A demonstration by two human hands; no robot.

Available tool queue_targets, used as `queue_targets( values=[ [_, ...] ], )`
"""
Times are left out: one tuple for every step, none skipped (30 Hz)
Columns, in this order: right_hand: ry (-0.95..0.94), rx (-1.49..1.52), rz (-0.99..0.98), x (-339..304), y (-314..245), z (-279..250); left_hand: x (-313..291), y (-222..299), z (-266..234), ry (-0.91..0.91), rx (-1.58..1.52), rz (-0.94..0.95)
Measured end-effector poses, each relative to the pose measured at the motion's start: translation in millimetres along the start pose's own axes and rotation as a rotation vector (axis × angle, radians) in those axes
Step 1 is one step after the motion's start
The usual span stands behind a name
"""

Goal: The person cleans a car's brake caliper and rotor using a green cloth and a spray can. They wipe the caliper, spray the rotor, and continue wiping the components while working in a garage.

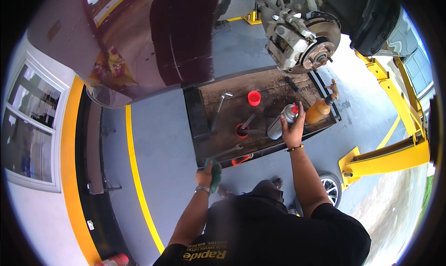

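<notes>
Overhead, right hand [292,129] fingers wrap the spray can [282,121]; left hand [205,175] fingers clutch a green rag [215,173].

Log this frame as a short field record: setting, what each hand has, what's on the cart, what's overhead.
setting: garage bay, car raised on a yellow lift
left hand: grips a green rag at the cart's near edge
right hand: closed on a silver spray can
cart: red cup, wrench, amber bottle
overhead: bare brake disc, wheel off
</notes>
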State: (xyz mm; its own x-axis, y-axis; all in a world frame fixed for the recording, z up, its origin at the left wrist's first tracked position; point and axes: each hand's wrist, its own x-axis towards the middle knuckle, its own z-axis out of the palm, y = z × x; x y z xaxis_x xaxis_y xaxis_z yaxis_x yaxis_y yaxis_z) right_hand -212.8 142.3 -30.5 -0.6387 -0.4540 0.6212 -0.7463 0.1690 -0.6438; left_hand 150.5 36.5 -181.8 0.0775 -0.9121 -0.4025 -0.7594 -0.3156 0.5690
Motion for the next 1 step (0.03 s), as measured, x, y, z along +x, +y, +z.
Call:
queue_targets(
  values=[
    [-0.004,0.004,0.003,-3.1,-8.9,9.0,0.8,-5.8,2.0,-0.057,0.007,-0.074]
  ],
)
